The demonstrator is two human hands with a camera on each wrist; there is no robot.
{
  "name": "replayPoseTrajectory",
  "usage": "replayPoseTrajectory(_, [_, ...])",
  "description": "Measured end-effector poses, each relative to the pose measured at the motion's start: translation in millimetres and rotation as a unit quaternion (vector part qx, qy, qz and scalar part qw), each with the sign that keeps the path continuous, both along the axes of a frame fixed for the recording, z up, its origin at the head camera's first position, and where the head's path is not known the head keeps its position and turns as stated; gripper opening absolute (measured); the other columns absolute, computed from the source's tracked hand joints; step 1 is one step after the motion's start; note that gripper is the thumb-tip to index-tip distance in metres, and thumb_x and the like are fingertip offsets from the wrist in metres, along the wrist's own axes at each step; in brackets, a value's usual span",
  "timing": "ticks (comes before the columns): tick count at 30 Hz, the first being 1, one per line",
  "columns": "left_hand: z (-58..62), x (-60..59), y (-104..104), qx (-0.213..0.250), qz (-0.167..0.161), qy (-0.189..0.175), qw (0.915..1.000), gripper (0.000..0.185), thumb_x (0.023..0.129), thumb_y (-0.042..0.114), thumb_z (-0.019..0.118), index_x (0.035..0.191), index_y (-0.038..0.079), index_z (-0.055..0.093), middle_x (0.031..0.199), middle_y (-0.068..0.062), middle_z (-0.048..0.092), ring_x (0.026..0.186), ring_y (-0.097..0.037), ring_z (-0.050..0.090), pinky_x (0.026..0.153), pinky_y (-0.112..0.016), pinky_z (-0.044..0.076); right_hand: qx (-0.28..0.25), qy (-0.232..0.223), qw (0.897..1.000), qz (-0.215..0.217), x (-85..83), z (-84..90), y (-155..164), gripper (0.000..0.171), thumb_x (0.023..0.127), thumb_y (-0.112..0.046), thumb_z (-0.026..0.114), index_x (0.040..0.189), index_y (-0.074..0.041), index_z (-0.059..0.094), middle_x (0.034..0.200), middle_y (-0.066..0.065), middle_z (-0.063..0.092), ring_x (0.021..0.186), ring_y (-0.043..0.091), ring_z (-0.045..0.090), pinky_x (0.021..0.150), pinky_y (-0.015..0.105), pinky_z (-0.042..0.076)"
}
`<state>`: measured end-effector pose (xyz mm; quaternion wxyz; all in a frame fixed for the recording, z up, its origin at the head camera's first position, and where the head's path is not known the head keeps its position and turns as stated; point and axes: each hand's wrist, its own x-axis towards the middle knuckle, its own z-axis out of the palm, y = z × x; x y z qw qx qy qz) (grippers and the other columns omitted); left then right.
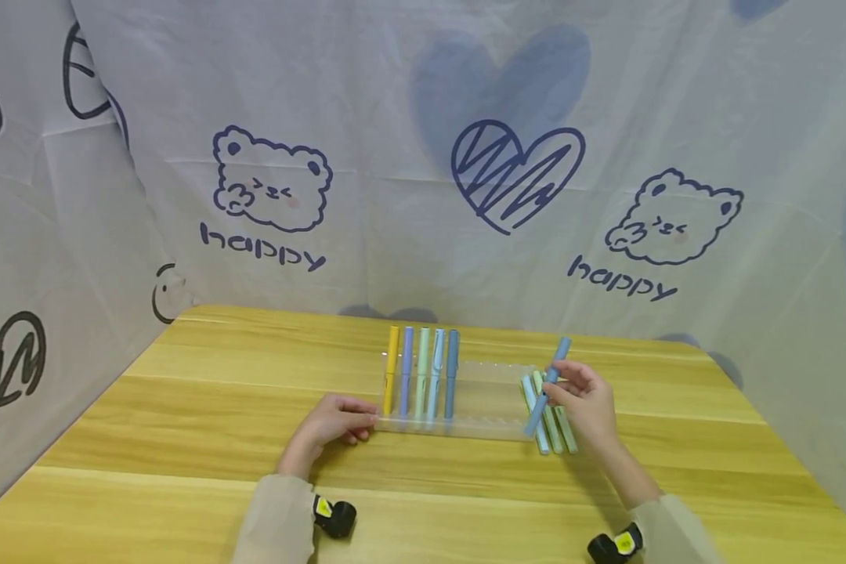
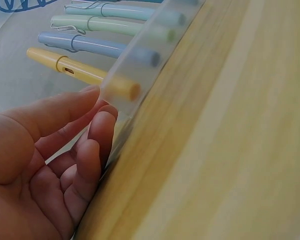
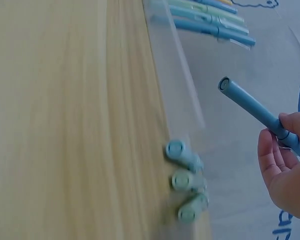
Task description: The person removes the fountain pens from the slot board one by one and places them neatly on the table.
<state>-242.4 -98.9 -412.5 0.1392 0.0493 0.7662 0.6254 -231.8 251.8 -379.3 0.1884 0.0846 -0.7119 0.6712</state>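
Note:
A clear plastic pen rack [image 1: 493, 399] stands on the table with several capped pens side by side in its left half: a yellow pen [image 1: 391, 372], then purple, green, light blue and dark blue ones. My left hand [image 1: 334, 423] pinches the rack's front left corner between thumb and fingers, close to the yellow pen [image 2: 80, 72] in the left wrist view. My right hand [image 1: 587, 399] holds a blue pen [image 1: 547, 388] tilted near the rack's right end, pinching it about mid-length. Under it lie a light blue pen [image 1: 536, 415] and two green pens [image 1: 562, 427].
The wooden table [image 1: 423, 509] reaches back to a white cloth backdrop [image 1: 388, 196] with printed bears and hearts. Another cloth panel [image 1: 35, 211] hangs on the left. A small black camera sits on each wrist, such as the left one [image 1: 337, 517].

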Motion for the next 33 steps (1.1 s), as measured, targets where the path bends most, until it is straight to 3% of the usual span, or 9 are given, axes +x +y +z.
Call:
replayPoseTrajectory(4, [-0.8,-0.7,0.6,-0.001,-0.002,0.001,1.0,0.025,0.082,0.007,0.062,0.102,-0.008,0.062,0.077,-0.009,0.065,0.058,-0.011,0.057,0.054,-0.023,0.048,0.009,0.012,1.0,-0.005,0.0,-5.6,15.2,0.026,0.075,0.013,0.063,0.096,-0.003,0.06,0.084,0.0,0.065,0.066,0.007,0.061,0.054,0.025,0.051])
replayPoseTrajectory(10, [-1.2,-0.8,-0.7,0.001,-0.007,0.007,0.9999,0.025,0.082,0.007,0.063,0.101,-0.009,0.062,0.077,-0.009,0.065,0.058,-0.011,0.057,0.054,-0.023,0.047,0.037,-0.039,0.998,-0.023,1.8,-5.5,33.5,0.035,0.077,0.014,0.06,0.109,0.013,0.047,0.081,-0.011,0.064,0.066,0.004,0.061,0.052,0.024,0.051])
replayPoseTrajectory(15, [-0.9,-0.6,-0.4,-0.002,-0.007,0.008,0.9999,0.025,0.082,0.008,0.063,0.102,-0.008,0.062,0.077,-0.008,0.065,0.058,-0.011,0.057,0.054,-0.023,0.048,0.049,-0.093,0.994,-0.04,-1.0,-5.9,47.6,0.041,0.079,0.01,0.06,0.116,0.014,0.041,0.079,-0.011,0.064,0.066,0.002,0.06,0.054,0.023,0.05])
replayPoseTrajectory(24, [-1.1,-0.2,0.5,-0.002,-0.007,0.007,0.9999,0.026,0.082,0.008,0.062,0.103,-0.009,0.062,0.077,-0.008,0.065,0.059,-0.011,0.057,0.055,-0.023,0.048,0.128,-0.124,0.983,-0.033,-7.2,-6.3,61.9,0.041,0.081,0.006,0.06,0.117,0.017,0.044,0.099,0.028,0.059,0.067,0.002,0.059,0.057,0.032,0.052])
replayPoseTrajectory(33, [-0.4,0.3,0.6,-0.002,-0.005,0.006,1.0,0.026,0.082,0.007,0.062,0.102,-0.008,0.062,0.077,-0.008,0.065,0.059,-0.011,0.057,0.055,-0.023,0.047,0.162,-0.177,0.971,-0.018,-17.6,-15.4,66.5,0.044,0.079,0.005,0.062,0.117,0.016,0.043,0.105,0.032,0.055,0.067,0.005,0.059,0.057,0.031,0.052])
